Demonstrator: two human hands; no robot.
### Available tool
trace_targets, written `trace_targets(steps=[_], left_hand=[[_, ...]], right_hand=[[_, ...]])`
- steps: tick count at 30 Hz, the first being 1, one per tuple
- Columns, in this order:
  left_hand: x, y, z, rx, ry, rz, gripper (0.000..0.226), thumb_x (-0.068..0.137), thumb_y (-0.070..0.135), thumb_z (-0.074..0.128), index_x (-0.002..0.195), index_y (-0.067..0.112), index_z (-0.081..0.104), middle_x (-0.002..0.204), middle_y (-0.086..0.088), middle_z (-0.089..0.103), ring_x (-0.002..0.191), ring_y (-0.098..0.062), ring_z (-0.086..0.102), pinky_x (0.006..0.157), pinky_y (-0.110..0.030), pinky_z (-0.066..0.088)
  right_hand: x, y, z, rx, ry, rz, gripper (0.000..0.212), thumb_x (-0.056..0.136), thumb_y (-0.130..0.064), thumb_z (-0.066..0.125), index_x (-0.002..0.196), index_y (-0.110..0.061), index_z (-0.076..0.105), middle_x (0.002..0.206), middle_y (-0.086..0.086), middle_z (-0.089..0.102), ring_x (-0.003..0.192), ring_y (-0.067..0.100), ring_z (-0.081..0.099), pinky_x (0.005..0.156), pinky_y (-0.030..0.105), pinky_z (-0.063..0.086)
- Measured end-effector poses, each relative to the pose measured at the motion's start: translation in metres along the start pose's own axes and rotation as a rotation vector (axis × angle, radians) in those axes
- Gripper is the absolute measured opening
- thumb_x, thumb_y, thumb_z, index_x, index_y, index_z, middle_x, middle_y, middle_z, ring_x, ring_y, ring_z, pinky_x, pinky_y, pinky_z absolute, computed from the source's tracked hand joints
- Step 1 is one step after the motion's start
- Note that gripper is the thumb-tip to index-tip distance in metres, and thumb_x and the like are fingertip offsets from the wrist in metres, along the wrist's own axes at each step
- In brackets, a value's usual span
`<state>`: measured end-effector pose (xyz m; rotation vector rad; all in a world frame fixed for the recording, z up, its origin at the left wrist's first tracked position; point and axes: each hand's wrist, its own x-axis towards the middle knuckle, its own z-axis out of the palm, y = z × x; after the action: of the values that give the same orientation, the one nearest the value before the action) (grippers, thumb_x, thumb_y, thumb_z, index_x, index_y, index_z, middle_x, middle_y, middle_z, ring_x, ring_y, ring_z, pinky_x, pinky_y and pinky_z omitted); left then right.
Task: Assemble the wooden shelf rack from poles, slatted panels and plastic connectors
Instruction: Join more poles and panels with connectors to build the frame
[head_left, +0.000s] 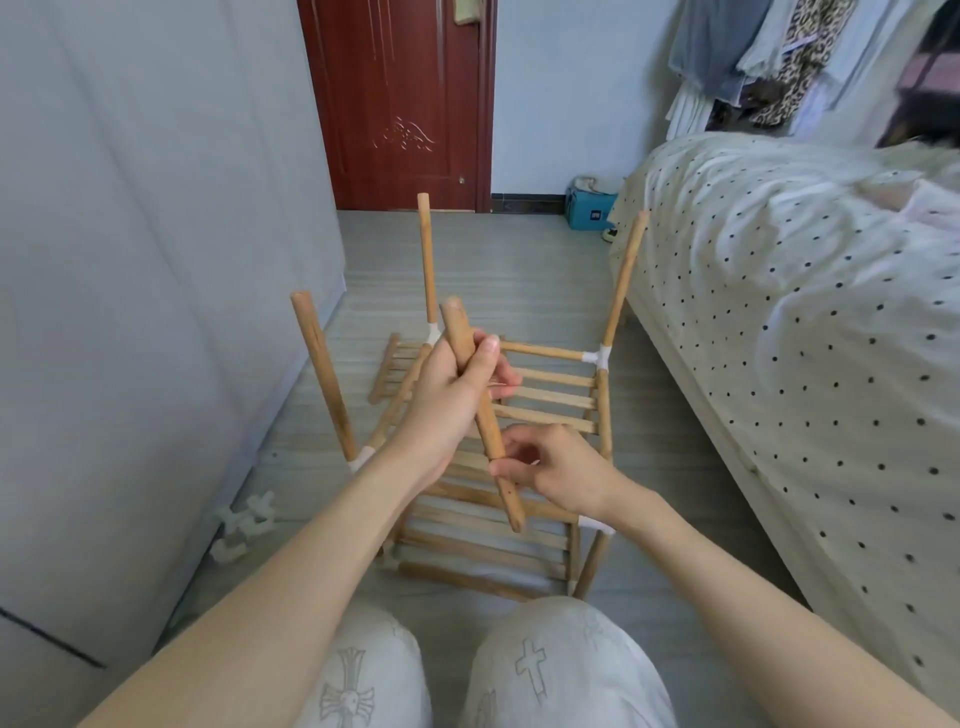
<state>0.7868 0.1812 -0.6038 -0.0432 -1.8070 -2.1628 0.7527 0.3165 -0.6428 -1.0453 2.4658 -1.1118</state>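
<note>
A smooth round wooden pole (480, 410) slants above the half-built rack (519, 467) on the floor, the left hand (452, 395) wrapped around its upper part and the right hand (550, 467) pinching it lower down. The rack's flat slats join round posts through white plastic connectors (597, 357). Spare white connectors (244, 525) lie by the grey wall, and a dotted bedspread (805, 332) drapes to the right.

You sit hemmed in a narrow strip of floor (467, 249): the white wardrobe (130, 312) walls off your left, the bed (779, 364) your right. Straight ahead the part-built rack (519, 467) fills the middle, three poles rising from it, at near left (322, 374), far middle (427, 260) and far right (626, 275); you could reach down between them. A spare slatted panel (389, 366) lies just behind the rack. Loose white connectors (244, 525) lie by the wardrobe's foot. Beyond, bare floor runs to the closed door (400, 104).
</note>
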Motion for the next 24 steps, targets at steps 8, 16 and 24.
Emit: trace_targets(steps=[8, 16, 24], left_hand=[[0.014, -0.049, 0.01, 0.617, -0.441, -0.259, 0.044, 0.099, 0.035, 0.039, 0.142, 0.031, 0.031, 0.139, 0.004, 0.045, 0.123, -0.007, 0.045, 0.104, -0.028, 0.037], [0.013, -0.131, -0.042, 1.244, -0.747, -0.335, 0.055, 0.1, 0.036, 0.039, 0.149, 0.031, 0.015, 0.159, 0.004, 0.006, 0.145, -0.016, 0.004, 0.118, -0.039, 0.009], [0.002, -0.166, -0.076, 1.588, -0.874, -0.296, 0.065, 0.098, 0.05, 0.029, 0.144, 0.043, -0.016, 0.157, 0.005, -0.018, 0.143, -0.018, -0.021, 0.111, -0.047, -0.017]], right_hand=[[-0.046, 0.065, -0.051, 0.23, 0.432, 0.296, 0.004, 0.09, -0.012, 0.059, 0.088, -0.011, 0.055, 0.091, 0.013, 0.068, 0.082, 0.021, 0.069, 0.074, 0.036, 0.059], [-0.068, 0.093, -0.05, 0.262, 0.511, 0.307, 0.007, 0.091, -0.012, 0.057, 0.087, -0.015, 0.053, 0.086, 0.005, 0.068, 0.084, 0.015, 0.069, 0.075, 0.032, 0.058], [-0.064, 0.095, -0.042, 0.056, 0.361, 0.268, 0.006, 0.091, -0.016, 0.058, 0.095, -0.015, 0.054, 0.09, 0.001, 0.069, 0.088, 0.014, 0.067, 0.085, 0.038, 0.054]])
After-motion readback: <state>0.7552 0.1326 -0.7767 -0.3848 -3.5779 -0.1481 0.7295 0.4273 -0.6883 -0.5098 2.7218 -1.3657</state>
